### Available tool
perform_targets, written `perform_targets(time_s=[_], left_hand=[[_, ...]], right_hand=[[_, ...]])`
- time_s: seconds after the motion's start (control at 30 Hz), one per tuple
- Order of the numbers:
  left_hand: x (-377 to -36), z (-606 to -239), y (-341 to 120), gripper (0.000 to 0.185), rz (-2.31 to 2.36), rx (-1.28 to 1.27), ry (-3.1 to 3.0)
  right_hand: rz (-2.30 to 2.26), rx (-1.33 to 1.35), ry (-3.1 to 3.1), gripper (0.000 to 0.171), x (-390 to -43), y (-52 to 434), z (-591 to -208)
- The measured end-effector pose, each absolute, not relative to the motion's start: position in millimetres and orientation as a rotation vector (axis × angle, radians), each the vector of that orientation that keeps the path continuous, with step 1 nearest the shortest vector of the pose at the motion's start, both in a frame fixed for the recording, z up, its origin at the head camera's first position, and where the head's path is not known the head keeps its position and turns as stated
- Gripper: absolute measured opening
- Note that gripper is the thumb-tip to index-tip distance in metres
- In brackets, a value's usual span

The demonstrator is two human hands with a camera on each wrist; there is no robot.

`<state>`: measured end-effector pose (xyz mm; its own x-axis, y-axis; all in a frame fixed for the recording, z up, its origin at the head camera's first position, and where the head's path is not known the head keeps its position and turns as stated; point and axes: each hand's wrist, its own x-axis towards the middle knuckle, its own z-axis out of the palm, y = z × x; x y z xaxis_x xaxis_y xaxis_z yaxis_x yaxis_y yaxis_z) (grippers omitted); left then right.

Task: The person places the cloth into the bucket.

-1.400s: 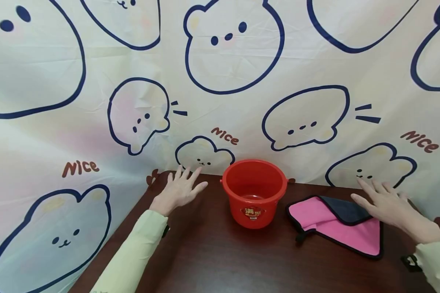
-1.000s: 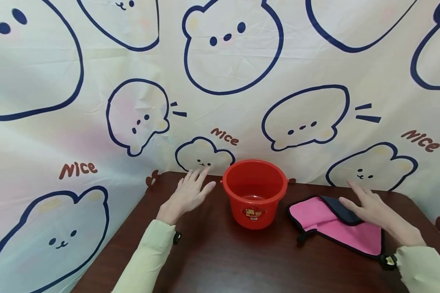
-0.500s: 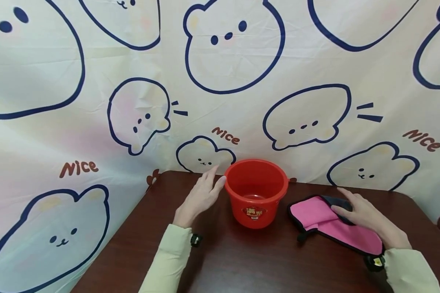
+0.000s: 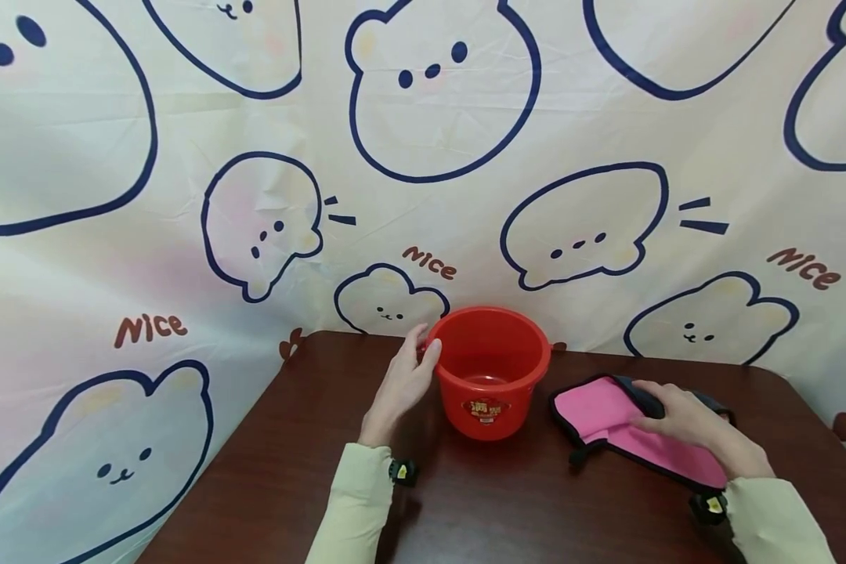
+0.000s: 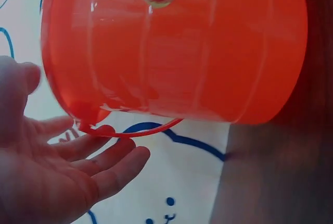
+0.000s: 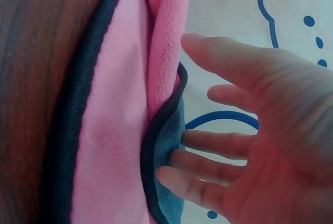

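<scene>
A red plastic bucket (image 4: 458, 398) stands upright on the dark wooden table, with a gold and red label on its front. My left hand (image 4: 403, 384) is at the left side of its rim. In the left wrist view, that hand's fingers lie loosely bent near the bucket's thin red handle (image 5: 140, 133), thumb apart from the wall. To the bucket's right lies a folded pink cloth (image 4: 599, 407) with a dark grey back and black edging. Above it is my right hand (image 4: 687, 423); in the right wrist view its lower fingertips meet the grey fold (image 6: 170, 151), thumb spread away.
The brown table (image 4: 289, 470) reaches to a pale backdrop (image 4: 409, 219) printed with blue cartoon outlines, hung behind and at the left. A black hanging loop (image 4: 578, 457) sticks out from the cloth's near left corner.
My left hand has moved right to the bucket's rim. My right hand has moved left and lower onto the cloth. The bucket stays in place.
</scene>
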<state>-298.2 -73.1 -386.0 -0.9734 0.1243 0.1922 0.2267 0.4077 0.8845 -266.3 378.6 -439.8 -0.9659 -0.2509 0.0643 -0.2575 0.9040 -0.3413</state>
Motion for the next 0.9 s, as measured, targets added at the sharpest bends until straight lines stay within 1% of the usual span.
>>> perform_targets(time_s=[0.2, 0.3, 0.37, 0.47, 0.6, 0.67, 0.77, 0.9], left_hand=[[-299, -395, -69, 0.047, -1.726, -0.259, -2.484], [-300, -396, -68, 0.044, -1.774, -0.254, -2.463], [-300, -396, -68, 0.043, -1.807, -0.251, -2.454], [-301, -397, -67, 0.043, -1.838, -0.252, -2.444], [-300, -398, -67, 0.043, -1.836, -0.253, -2.438], [-300, -399, -67, 0.043, -1.828, -0.251, -2.435], [-300, -400, -66, 0.043, -1.817, -0.247, -2.435], [-300, -402, -67, 0.043, -1.815, -0.25, -2.426]], right_hand=[[0.495, 0.385, -3.123, 0.076, -267, 375, -445], [0.486, 0.361, -3.156, 0.076, -267, 371, -445], [0.48, 0.36, -3.164, 0.074, -267, 368, -446], [0.466, 0.367, -3.153, 0.06, -267, 364, -447], [0.459, 0.362, -3.134, 0.03, -268, 361, -447], [0.457, 0.35, -3.12, 0.019, -268, 360, -447], [0.471, 0.336, -3.089, 0.012, -269, 361, -447], [0.547, 0.309, -3.039, 0.011, -271, 365, -450]])
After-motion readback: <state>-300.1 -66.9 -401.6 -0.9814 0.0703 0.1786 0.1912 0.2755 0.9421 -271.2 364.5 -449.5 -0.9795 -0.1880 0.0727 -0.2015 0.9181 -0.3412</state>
